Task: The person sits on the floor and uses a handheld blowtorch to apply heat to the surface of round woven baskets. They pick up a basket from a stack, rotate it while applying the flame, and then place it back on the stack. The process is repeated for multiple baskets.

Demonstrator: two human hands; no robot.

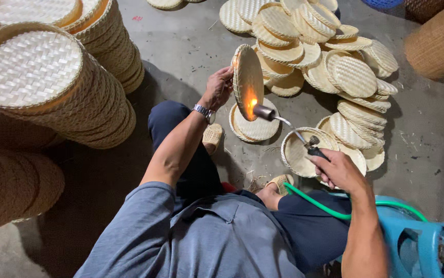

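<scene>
Here the left hand (218,88) grips a woven tray (247,81) upright; the right hand (337,170) clasps a lit torch (289,128).

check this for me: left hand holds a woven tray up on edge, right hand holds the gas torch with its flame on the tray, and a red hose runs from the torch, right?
Nearly. The head view shows the left hand holding the woven tray on edge and the right hand aiming the gas torch at it, but the hose is green, not red.

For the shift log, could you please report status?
Left hand holds woven tray upright. Right hand grips gas torch, flame on tray. Nothing between them.
</scene>
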